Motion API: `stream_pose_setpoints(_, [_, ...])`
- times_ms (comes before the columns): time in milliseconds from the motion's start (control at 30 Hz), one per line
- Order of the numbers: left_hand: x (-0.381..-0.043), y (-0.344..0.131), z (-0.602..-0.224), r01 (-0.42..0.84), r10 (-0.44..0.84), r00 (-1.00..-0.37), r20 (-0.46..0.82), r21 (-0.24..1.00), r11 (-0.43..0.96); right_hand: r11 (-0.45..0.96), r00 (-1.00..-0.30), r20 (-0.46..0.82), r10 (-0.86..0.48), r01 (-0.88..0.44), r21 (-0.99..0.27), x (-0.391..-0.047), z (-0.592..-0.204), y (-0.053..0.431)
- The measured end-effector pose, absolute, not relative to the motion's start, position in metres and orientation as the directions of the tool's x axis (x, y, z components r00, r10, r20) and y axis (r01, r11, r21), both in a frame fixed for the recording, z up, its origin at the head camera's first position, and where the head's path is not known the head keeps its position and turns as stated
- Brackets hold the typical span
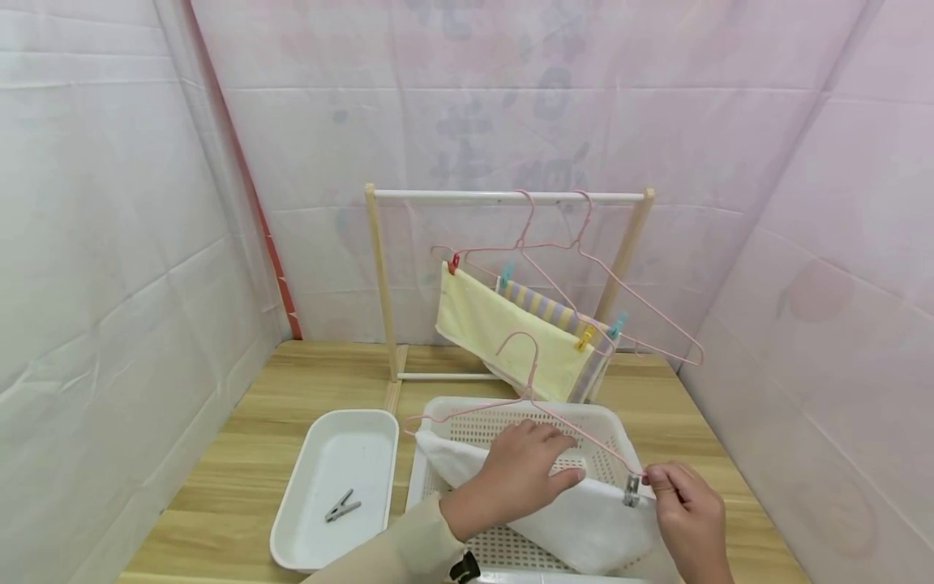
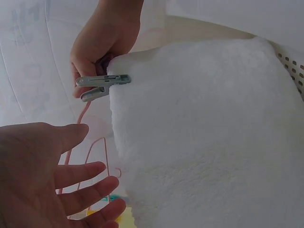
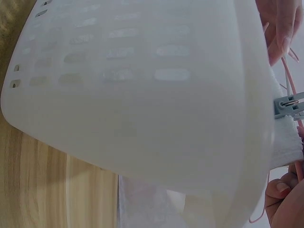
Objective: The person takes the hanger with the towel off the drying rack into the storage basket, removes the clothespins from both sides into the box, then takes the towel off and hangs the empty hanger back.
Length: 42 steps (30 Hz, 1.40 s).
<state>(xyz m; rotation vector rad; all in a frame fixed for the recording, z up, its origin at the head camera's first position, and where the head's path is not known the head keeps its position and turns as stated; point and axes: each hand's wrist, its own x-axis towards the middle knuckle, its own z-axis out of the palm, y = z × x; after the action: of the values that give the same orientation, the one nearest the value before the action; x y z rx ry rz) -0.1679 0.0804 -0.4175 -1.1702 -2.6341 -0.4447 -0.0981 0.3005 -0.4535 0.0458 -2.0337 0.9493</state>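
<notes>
a plain white cloth (image 1: 584,527), plush and fuzzy-edged in the left wrist view, hangs aslant from a thin pink hanger (image 1: 530,396), over a perforated white basket (image 1: 611,417). a grey clip (image 1: 631,491) bites the cloth near its right end. the right hand (image 1: 689,503) grasps the hanger's corner just beside that clip; the left hand (image 1: 514,474) is released, its fingers spread loosely near the cloth's upper edge.

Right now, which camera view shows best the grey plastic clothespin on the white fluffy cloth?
The left wrist view: the grey plastic clothespin appears whole, side-on, biting the white fluffy cloth. The head view shows it small; the right wrist view cuts it at the right edge.
</notes>
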Motion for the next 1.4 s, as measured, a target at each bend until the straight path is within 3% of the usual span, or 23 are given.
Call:
stream_pose_setpoints(333, [-0.164,0.094,-0.415,0.761,0.691,-0.639,0.338,0.145,0.632,0.711,-0.616,0.735,0.283,-0.379,-0.592,-0.099,-0.454,0.301])
stream_pose_setpoints(800, [-0.155,0.107,-0.416,0.806,0.733,-0.569,0.373,0.079,0.586,0.726,-0.661,0.678,0.322,-0.288,-0.624,-0.098,-0.452,0.298])
stream_pose_setpoints(1100, [-0.153,0.115,-0.421,0.840,0.756,-0.510,0.411,0.046,0.541,0.718,-0.643,0.705,0.299,-0.335,-0.610,-0.099,-0.454,0.299])
stream_pose_setpoints(1400, [-0.149,0.117,-0.418,0.842,0.757,-0.508,0.410,0.049,0.538,0.720,-0.626,0.727,0.282,-0.362,-0.591,-0.098,-0.453,0.300])
